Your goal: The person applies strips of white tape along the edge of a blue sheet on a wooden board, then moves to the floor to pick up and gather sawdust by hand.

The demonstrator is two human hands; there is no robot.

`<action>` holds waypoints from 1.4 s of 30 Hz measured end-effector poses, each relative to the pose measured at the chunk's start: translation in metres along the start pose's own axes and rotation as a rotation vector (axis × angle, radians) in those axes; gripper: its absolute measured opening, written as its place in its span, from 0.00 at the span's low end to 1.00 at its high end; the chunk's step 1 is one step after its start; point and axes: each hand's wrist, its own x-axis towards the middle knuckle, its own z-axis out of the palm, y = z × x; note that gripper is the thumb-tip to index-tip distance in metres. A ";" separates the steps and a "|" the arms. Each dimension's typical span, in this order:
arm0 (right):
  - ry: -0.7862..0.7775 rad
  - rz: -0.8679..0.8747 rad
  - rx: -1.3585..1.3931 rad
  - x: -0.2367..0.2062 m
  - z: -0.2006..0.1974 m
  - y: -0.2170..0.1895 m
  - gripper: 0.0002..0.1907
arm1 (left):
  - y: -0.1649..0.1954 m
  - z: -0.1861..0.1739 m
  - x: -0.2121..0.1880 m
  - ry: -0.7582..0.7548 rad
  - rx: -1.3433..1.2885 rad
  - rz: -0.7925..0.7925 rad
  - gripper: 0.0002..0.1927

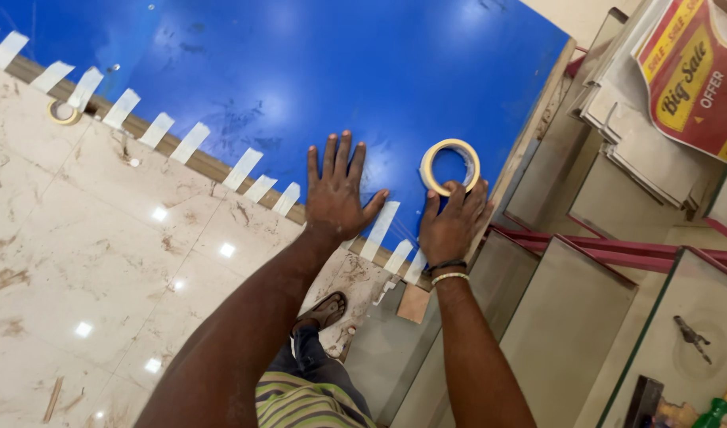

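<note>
A big glossy blue board (300, 71) lies flat with a wooden strip along its near edge, held by several short pieces of pale masking tape (190, 143). My left hand (335, 194) presses flat on the board beside a fresh tape strip (379, 230), fingers spread. My right hand (452, 226) rests on the board and holds a roll of masking tape (450, 166) by its near rim.
A second tape roll (64, 112) lies at the board's left edge. Marble floor tiles (102, 261) spread on the left, with my sandalled foot (324, 311) below. Stacked panels and a printed red-and-yellow poster (696, 75) sit right; a green-handled screwdriver (716, 410) lies at bottom right.
</note>
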 end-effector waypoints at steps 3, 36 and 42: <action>0.002 -0.018 0.005 -0.005 0.002 0.002 0.16 | 0.002 -0.003 -0.002 -0.026 0.021 -0.006 0.51; 0.112 0.063 0.274 0.041 0.078 -0.050 0.18 | -0.171 -0.053 0.001 -0.075 0.085 0.128 0.54; 0.146 -0.125 0.190 0.109 0.139 -0.163 0.18 | -0.217 -0.076 0.096 -0.070 0.023 0.090 0.53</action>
